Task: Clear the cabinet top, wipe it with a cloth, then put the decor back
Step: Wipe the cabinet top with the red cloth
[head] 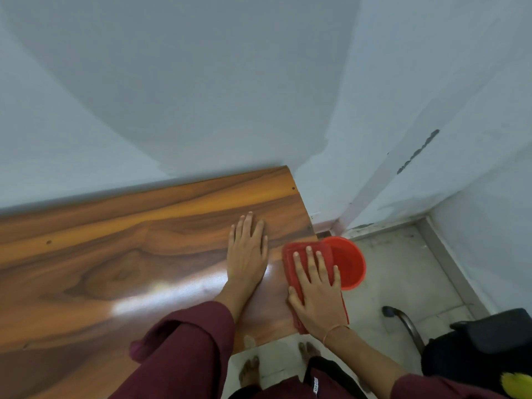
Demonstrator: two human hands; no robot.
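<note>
While the right hand (315,286) presses flat on a folded red cloth (305,256) at the right end of the cabinet top (129,269), the wiping step looks to be in hand. Its fingers are spread and laid open over the cloth, not curled around it, and the cloth lies right at the edge of the wood, its far side overhanging slightly. The left hand (247,249) rests palm down and open on the bare wood just beside the cloth, holding nothing and seemingly bracing the person.

No decor shows anywhere on the top, so the clearing seems done, and where the decor stands now cannot be told. Judging by this, the task is about midway. The next move likely calls for drawing the cloth leftward across the long stretch of board towards the wall (172,96), keeping even pressure so it does not bunch or slide off the edge.

The cabinet top is a glossy brown wood-grain board with a bright sheen across its middle. A red bucket (349,263) sits on the floor (403,269) just past the cabinet's right end, partly hidden by the cloth; a careless sweep could drop the cloth into it.
</note>
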